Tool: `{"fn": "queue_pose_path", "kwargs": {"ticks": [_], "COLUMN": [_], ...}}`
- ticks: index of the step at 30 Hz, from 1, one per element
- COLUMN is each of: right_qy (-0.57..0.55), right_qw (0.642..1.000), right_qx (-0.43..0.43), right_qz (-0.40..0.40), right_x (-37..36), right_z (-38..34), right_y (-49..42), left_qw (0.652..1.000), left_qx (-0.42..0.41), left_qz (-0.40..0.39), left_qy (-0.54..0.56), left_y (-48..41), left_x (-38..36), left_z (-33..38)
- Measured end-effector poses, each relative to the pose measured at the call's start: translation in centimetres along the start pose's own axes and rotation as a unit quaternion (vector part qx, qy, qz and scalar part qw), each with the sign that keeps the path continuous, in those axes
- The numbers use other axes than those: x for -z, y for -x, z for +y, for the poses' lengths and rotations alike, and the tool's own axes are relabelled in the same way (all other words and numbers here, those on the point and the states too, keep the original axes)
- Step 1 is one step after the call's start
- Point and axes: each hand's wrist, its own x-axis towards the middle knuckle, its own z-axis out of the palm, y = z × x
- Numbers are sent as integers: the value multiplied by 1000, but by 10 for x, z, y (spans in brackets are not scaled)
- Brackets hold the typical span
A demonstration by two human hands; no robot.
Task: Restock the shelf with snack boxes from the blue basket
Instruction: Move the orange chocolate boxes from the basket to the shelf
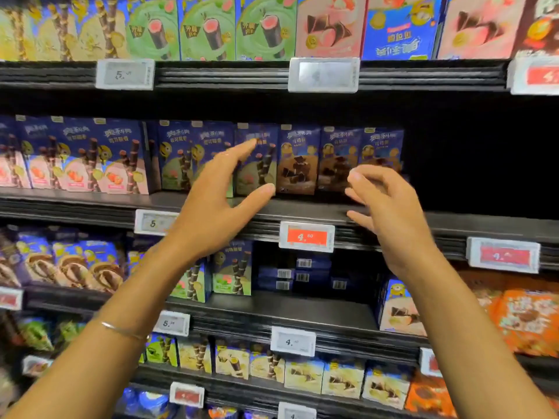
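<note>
Hands are reaching, both empty, toward the snack boxes [299, 160] standing on the shelf [302, 211].
Left hand [211, 207] fingers are spreading wide, right hand [390, 213] fingers half curling; boxes are probably light, thin cardboard, best held by the sides. Blue basket is out of view.

Both bare hands are raised before the second shelf [302, 207] of a snack display. The left hand [211, 204] spreads open in front of the green-fronted boxes [260, 164]; the right hand [390, 210], fingers loosely curled and empty, hovers by three brown-fronted boxes [338, 161]. A red price tag [307, 236] sits below
</note>
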Motion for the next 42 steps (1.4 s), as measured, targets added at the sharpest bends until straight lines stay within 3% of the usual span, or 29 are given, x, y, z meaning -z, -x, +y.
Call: {"fn": "queue_pose_path", "kwargs": {"ticks": [5, 8, 12, 15, 19, 22, 26, 29, 33, 38, 40, 42], "right_qy": [-181, -204, -107, -42, 57, 78, 87, 101, 108, 178, 275, 334], "right_qw": [975, 957, 922, 862, 817, 760, 710, 707, 702, 804, 815, 812], "right_qx": [-41, -149, -362, -501, -573, -640, -695, -693, -703, -567, -511, -475], "right_qz": [-119, -145, -92, -63, 13, 75, 74, 100, 50, 34, -13, -56], "right_x": [58, 74, 76, 70, 65, 63, 65, 71, 74, 47, 41, 39], "right_z": [41, 99, 191, 238, 294, 342, 410, 485, 607, 752, 793, 822], "right_y": [91, 147, 249, 331, 433, 490, 552, 590, 637, 686, 698, 708], "left_qw": [989, 960, 874, 807, 718, 666, 610, 574, 543, 510, 497, 505], "left_qx": [67, 176, 402, 512, 617, 658, 722, 751, 772, 773, 771, 756], "left_qz": [-21, -46, -97, -150, -199, -240, -208, -189, -180, -170, -159, -158], "left_qy": [128, 212, 255, 253, 253, 256, 251, 266, 278, 336, 366, 384], "left_y": [115, 206, 327, 406, 493, 545, 606, 657, 739, 815, 833, 844], "left_x": [-19, -46, -93, -124, -162, -184, -213, -251, -321, -408, -434, -451], "left_z": [26, 31, 21, 4, -24, -46, -83, -113, -152, -198, -215, -224]}}
